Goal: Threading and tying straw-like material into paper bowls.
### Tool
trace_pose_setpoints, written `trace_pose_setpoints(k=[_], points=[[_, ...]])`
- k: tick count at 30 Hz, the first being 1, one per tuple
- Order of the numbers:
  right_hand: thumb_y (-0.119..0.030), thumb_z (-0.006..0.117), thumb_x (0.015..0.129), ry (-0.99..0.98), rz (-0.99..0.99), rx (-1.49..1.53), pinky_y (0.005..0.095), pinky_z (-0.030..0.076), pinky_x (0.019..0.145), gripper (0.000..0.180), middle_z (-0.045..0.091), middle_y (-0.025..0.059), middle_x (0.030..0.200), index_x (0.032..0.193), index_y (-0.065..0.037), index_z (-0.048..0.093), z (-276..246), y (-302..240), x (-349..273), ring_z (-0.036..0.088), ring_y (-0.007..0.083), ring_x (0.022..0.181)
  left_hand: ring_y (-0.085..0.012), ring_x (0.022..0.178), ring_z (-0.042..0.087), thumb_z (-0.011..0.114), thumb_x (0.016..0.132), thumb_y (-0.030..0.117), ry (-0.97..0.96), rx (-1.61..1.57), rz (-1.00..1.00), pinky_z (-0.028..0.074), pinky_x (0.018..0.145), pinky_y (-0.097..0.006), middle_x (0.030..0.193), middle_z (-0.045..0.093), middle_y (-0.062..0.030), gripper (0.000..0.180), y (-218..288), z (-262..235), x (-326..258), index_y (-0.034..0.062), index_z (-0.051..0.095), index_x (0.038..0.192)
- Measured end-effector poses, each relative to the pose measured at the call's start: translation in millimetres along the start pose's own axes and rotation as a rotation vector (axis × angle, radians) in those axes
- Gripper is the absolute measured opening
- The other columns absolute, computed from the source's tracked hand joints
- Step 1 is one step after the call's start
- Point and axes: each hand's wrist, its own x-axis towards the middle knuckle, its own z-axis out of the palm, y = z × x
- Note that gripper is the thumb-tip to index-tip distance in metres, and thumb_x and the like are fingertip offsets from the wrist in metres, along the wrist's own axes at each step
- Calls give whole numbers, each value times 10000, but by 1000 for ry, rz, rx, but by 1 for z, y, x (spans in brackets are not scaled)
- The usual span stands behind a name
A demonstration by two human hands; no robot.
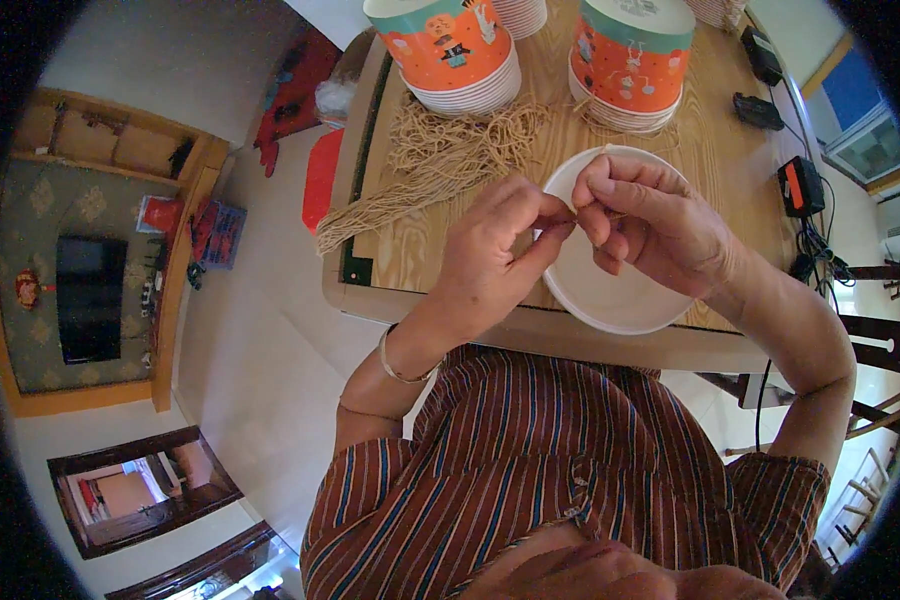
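Observation:
A white paper bowl [610,290] lies on its side at the near edge of the wooden table [410,250]. Over its rim, my left hand [495,250] and my right hand [650,225] meet, both pinching a thin tan string [573,208] at their fingertips. The right hand also seems to steady the bowl's rim. A loose heap of tan strings [440,160] spreads across the table just beyond my left hand.
Two stacks of orange-and-teal printed paper bowls [455,50] [630,60] stand at the back of the table. Black devices with cables [800,185] lie along the right edge. A red stool [322,178] stands left of the table, above pale floor.

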Motion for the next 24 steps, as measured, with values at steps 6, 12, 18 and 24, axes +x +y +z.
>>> trace_pose_setpoints(k=[6,12,18,24], points=[[-227,530,990,43,-9,-20,259,524,607,242,632,43,813,1040,-9,622,-1,2,0,607,118,685,-213,804,597,675,789,-44,-16,-58,37,491,693,-319,844,585,-79,151,-3,-3,1,17,592,899],[-204,563,975,94,-26,-19,252,522,614,231,650,48,855,1082,-7,620,2,1,2,597,102,672,-164,827,596,648,823,-34,-66,-151,-74,499,725,-295,862,580,-64,110,0,-7,0,19,587,899],[-125,600,948,94,-31,-617,227,488,587,131,617,13,860,1034,-27,596,8,0,2,556,53,678,-181,796,592,653,812,-26,-52,-75,-14,492,709,-293,848,570,-71,115,-1,-10,2,18,587,896],[-164,629,935,70,3,-825,216,460,540,137,608,2,737,943,-28,613,1,6,1,547,61,628,-205,756,587,660,791,-32,-78,6,49,491,673,-308,816,550,-80,127,2,-11,4,17,586,882]])
